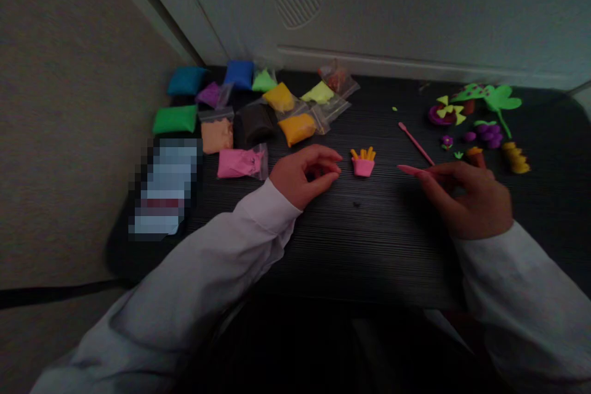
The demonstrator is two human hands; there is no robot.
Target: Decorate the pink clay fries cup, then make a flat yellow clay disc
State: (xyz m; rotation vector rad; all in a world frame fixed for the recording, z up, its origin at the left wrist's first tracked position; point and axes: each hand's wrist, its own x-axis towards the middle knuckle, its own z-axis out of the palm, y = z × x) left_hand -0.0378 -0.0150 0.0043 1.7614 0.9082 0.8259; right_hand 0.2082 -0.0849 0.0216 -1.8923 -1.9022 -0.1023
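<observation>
Along the foot of a pale panelled surface: one black desk (332, 252), rounded at its corners, fine lines across its top.

Right hand (471, 200), one, toward the right edge: thumb and forefinger pinching a pink pointed tool (410, 170), tip toward the desk's middle.

Left hand (302, 175), one, left of the middle: empty, fingers loosely curved, thumb apart from them.

Phone (167, 188), one, by the left edge: screen lit, blurred.

Packets, a dozen, from the far left corner toward the middle of the far edge. Among them: green packet (175, 120), near the left edge; black packet (257, 124); pink packet (240, 162), just beside the left hand; orange packet (298, 129); blue packet (239, 76), by the far edge.

Green lobed piece (504, 101), one, stemmed, toward the far right corner.

Pink stick (416, 144), one, lying slantwise, its near end by the right hand.

Purple bowl (442, 115), one, with pale yellow pieces, left of the green lobed piece.

Purple cluster (490, 134) and yellow ridged piece (516, 159), one each, toward the right edge.

Pink fries cup (363, 164), one, between the hands, touching neither; yellow-orange sticks rise from it.

Purple flower (447, 141), one, small, beyond the right hand.

Pale green speck (394, 109), one, beyond the pink stick.
</observation>
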